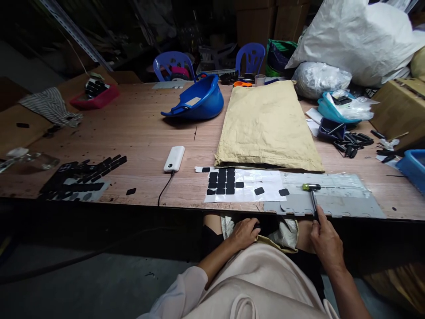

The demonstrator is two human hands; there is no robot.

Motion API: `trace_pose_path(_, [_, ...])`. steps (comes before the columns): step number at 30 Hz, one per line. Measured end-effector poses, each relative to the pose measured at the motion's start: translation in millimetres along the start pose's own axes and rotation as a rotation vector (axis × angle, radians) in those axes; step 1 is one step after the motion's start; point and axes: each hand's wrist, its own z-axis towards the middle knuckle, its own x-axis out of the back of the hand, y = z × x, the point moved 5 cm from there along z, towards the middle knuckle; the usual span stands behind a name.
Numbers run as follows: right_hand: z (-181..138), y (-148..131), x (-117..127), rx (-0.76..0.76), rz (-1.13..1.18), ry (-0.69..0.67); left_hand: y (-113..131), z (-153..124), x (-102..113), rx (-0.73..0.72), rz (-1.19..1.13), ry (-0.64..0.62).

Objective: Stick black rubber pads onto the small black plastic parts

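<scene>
Hammer is held in the right hand.

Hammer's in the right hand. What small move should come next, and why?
Probably raise the left hand to the grey sheet: the right hand grips the hammer with its head over that sheet, while the left is down below the table edge.

Paper btwn pwr bank (L) & hammer (R), sack behind
</scene>
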Motion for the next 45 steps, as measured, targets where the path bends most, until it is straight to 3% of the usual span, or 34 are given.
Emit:
trace_pose_path(2, [0,1,-1,0.008,-0.003,-0.007,8,2,3,-0.01,0.031,-0.045])
trace_pose_path(4, [0,2,-1,0.008,-0.007,-0.006,26,5,14,-0.118,-0.027,-0.072])
trace_pose_path(7, [0,1,0,0.013,-0.003,0.004,55,21,48,-0.244,-0.129,-0.023])
trace_pose_path(10, [-1,0,0,0.01,0.008,0.007,66,59,99,-0.136,-0.034,0.198])
trace_pose_path(13, [-1,1,0,0.009,0.028,0.007,65,100,142,0.043,0.131,0.312])
trace_pose_path(19, [-1,5,-4,0.015,0.037,0.032,75,147,188,0.018,0.263,0.416])
trace_pose_path(25, [-2,5,-5,0.012,0.055,0.028,89,164,205,0.0,0.246,0.491])
trace_pose_path(36, [-4,5,-4,0.045,0.073,0.061,51,158,184,0.231,0.199,0.652])
trace_pose_path(45, [-2,3,-3,0.019,0.086,0.026,34,146,197,0.318,0.119,0.691])
